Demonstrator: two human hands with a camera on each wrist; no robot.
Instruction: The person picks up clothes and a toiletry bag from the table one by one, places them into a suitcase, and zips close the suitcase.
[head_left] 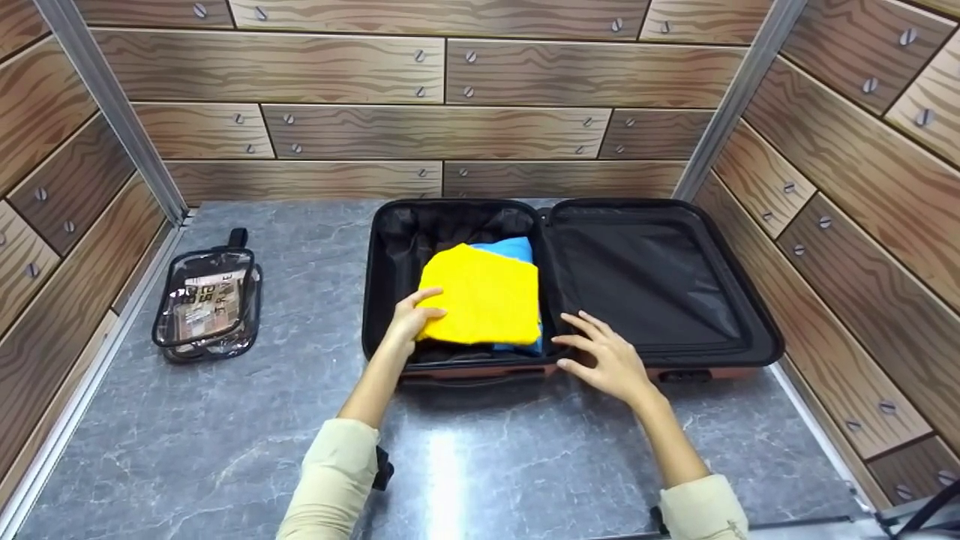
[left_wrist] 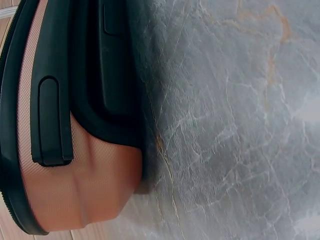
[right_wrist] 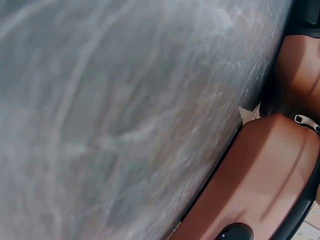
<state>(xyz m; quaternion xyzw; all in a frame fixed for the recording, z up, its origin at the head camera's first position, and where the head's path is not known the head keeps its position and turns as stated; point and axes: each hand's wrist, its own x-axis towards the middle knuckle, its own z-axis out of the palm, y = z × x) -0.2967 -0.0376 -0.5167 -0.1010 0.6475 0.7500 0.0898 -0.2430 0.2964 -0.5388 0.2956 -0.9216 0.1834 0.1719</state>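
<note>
A folded yellow cloth (head_left: 480,300) lies in the left half of an open suitcase (head_left: 525,364), over a folded blue cloth (head_left: 514,247) that shows at its far and right edges. My left hand (head_left: 409,319) touches the yellow cloth's left edge, two straight digits resting on top; its other fingers are hidden. Over the suitcase's near middle edge, my right hand (head_left: 607,360) is spread, its fingertips just right of the yellow cloth and apart from it. Neither hand shows in the wrist views, only the suitcase's orange shell (left_wrist: 85,195) and black handle (left_wrist: 52,120).
A clear zip pouch (head_left: 206,304) with black trim and small items inside stands on the grey marbled table (head_left: 300,420) at the left. The suitcase's other half (head_left: 645,277), lined in black, lies open at right. Wood-patterned walls (head_left: 450,75) enclose the back and sides.
</note>
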